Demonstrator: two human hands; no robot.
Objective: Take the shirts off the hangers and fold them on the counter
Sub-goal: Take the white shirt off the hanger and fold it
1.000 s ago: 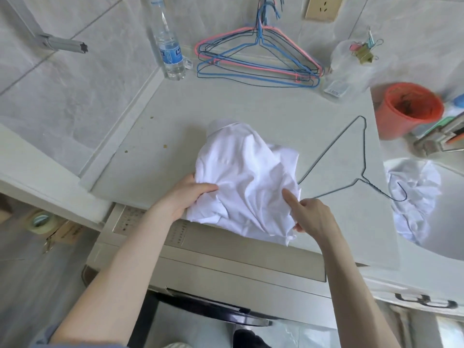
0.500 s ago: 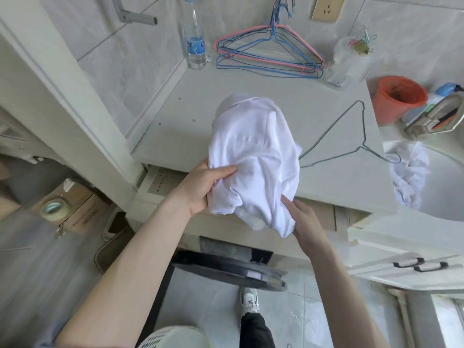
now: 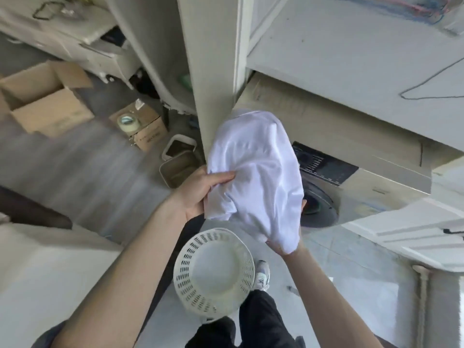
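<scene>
White shirt point(image 3: 258, 172): off its hanger, bunched and unfolded, held in the air off the counter point(image 3: 351, 59), above a perforated laundry basket point(image 3: 183, 259). Left hand point(image 3: 198, 194) grips its side; right hand point(image 3: 278, 247) clutches its lower end. Bare wire hanger point(image 3: 426, 97) on the counter. Folding seemingly outstanding.

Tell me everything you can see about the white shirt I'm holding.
The white shirt looks like thin, soft cloth, bunched into a creased, rounded bundle; no collar, sleeves or hanger can be made out. It is held in the air, off the counter, in front of the washing machine. The left hand grips one edge, thumb on top; the right hand holds its lower end, mostly hidden by fabric.
</scene>
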